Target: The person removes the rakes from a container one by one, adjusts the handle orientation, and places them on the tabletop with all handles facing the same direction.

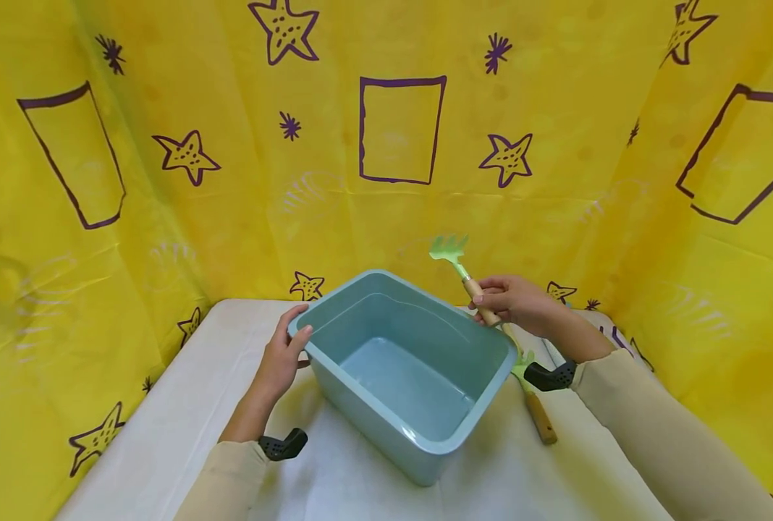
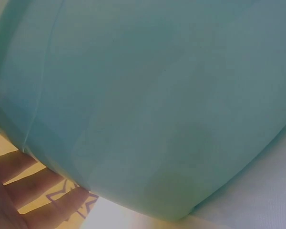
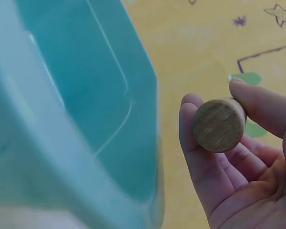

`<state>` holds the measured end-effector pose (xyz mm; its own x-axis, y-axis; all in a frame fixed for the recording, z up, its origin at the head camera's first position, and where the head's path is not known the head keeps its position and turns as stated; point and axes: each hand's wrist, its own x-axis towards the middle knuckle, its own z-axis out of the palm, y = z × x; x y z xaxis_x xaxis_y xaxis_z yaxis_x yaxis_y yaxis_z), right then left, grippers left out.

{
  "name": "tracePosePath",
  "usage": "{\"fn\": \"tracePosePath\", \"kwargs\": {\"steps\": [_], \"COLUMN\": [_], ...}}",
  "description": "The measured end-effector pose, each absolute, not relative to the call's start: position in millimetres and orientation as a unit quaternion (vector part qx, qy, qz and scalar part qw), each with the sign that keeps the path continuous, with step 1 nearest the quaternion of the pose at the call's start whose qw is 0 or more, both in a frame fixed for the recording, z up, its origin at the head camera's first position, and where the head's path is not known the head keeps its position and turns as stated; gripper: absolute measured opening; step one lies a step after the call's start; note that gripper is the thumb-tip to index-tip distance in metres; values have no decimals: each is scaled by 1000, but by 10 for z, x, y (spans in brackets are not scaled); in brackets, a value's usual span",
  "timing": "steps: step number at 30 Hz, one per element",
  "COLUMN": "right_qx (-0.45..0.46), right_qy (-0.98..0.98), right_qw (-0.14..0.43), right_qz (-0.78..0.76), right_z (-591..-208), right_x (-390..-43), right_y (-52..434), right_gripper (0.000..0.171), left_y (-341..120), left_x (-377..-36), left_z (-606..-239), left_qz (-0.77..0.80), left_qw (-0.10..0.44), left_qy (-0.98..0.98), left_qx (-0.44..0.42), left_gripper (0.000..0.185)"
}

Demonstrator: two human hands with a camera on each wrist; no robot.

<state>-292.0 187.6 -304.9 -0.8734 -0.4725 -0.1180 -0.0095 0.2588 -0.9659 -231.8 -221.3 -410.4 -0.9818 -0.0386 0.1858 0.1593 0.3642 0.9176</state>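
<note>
A blue-green plastic bin [image 1: 393, 441] stands tilted on the white surface, its open top facing up and toward me. At its left corner my left hand [image 1: 281, 362] grips the rim, thumb over the edge; in the left wrist view, its fingers [image 2: 57, 207] lie against the outside of the bin wall [image 2: 148, 105]. My right hand [image 1: 513, 300] holds a small hand rake [image 1: 472, 289] by its wooden handle, above the bin's right rim. The rake's light green tines point up and away. From the right wrist, the handle's round end [image 3: 219, 126] shows between thumb and fingers.
Right of the bin, a green-headed garden tool with a wooden handle [image 1: 540, 418] lies on the white tabletop [image 1: 230, 369]. Part of another wooden handle [image 1: 512, 336] shows behind the bin's right corner. Yellow cloth walls [image 1: 393, 217] with drawn stars enclose the back and sides.
</note>
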Motion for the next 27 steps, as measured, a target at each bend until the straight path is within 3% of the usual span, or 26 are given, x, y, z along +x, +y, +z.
{"fn": "tracePosePath", "kwargs": {"steps": [16, 27], "right_qx": [-122, -93], "right_qy": [768, 754], "right_qw": [181, 148], "right_qz": [-603, -633], "right_z": [-3235, -3443], "right_x": [-2726, -2579], "right_y": [2390, 2695], "right_gripper": [54, 49], "left_y": [-2223, -2232], "left_x": [-2317, -2325], "left_z": [-4103, -4115], "left_qz": [-570, -560], "left_qw": [78, 84], "left_qy": [-817, -824], "left_qx": [-40, -36], "left_gripper": [53, 50]}}
